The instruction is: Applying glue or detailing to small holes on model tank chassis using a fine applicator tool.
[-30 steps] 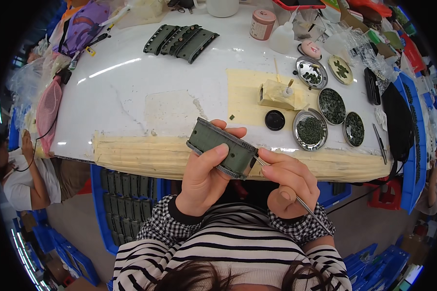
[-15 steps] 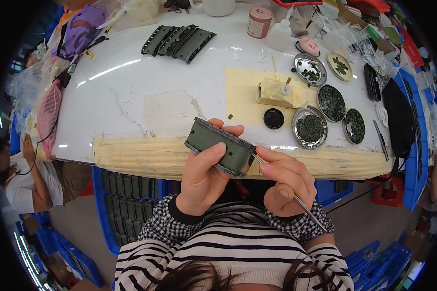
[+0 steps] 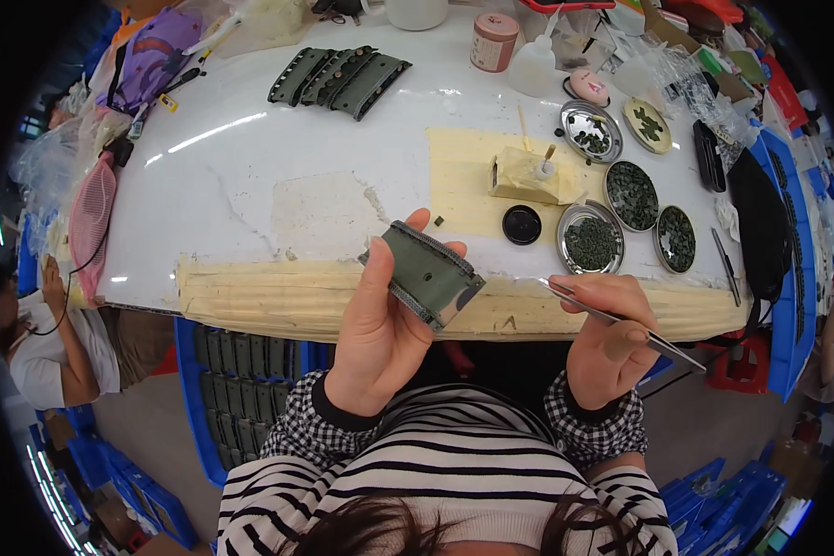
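My left hand [image 3: 380, 334] is closed around a curved dark green piece [image 3: 426, 276] with ridged grey edges, a small hole in its face and a tan patch at one end. The thumb lies over its left end. Apart from it, to the right, my right hand [image 3: 612, 334] grips a pair of metal tweezers [image 3: 653, 341], whose tips point left toward the green piece. Nothing can be made out between the tips. On the table beyond, a tiny dark green bit [image 3: 439, 221] lies by the yellow paper's left edge.
Round metal dishes [image 3: 591, 237] of small green parts stand at the right, near a taped block [image 3: 533, 178] and a black lid [image 3: 522, 224]. Several similar curved pieces [image 3: 338, 82] lie at the far left. A blue tray [image 3: 199, 398] sits below the table edge. Another person's hand [image 3: 56, 287] is far left.
My right hand has drawn the tweezers away from the green piece, to the right. My left hand has turned the piece so its right end tilts lower, and the thumb has shifted left.
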Tool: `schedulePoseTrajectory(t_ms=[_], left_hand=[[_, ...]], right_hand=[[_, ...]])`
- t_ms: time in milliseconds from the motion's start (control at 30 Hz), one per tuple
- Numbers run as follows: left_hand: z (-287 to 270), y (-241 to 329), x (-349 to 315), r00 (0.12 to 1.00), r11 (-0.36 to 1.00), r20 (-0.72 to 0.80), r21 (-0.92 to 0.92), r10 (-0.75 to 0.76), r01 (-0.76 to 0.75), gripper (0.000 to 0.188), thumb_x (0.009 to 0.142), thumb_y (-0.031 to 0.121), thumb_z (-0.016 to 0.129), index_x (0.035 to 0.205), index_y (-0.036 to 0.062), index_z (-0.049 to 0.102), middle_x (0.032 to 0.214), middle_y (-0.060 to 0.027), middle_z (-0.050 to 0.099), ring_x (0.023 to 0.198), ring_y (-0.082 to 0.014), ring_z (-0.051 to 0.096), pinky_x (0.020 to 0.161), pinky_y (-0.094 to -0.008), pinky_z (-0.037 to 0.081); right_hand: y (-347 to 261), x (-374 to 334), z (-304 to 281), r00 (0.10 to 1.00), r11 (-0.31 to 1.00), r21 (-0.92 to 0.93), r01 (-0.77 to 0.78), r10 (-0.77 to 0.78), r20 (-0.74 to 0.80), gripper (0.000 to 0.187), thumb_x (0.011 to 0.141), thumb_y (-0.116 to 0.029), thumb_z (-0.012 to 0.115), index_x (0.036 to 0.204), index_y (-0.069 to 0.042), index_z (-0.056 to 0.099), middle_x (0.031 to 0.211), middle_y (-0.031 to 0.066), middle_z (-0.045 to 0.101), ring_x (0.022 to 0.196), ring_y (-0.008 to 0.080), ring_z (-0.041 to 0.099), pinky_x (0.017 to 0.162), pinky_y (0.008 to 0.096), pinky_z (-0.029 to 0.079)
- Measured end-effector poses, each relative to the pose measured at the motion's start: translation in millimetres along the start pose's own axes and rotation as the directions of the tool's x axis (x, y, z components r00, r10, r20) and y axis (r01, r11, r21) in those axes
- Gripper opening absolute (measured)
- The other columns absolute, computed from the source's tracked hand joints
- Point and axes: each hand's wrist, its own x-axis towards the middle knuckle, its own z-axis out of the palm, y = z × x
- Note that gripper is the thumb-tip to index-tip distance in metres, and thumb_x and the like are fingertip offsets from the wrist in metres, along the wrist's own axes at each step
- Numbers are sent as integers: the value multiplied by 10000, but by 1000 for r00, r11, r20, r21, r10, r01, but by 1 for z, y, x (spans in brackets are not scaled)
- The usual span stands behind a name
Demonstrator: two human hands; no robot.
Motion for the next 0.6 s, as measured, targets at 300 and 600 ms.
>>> schedulePoseTrajectory(t_ms=[300,600], left_hand=[[-3,15,3,969,883,75,-401,-235,245,649,826,577,623,1209,61,536,1100,-118,591,1008,-210,608,727,-237,619],[13,14,-7,998,995,-16,88,53,-52,559,972,381,549,1420,100,368,1116,-163,618,999,-249,630,821,-319,591]], right_hand=[[-6,-1,7,994,996,51,74,-78,80,512,995,-455,448,1026,19,640,955,175,683,869,274,675,795,361,539],[-3,26,-22,999,997,-81,-3,7,47,227,978,-113,498,987,41,665,905,141,665,802,214,619,734,301,484]])
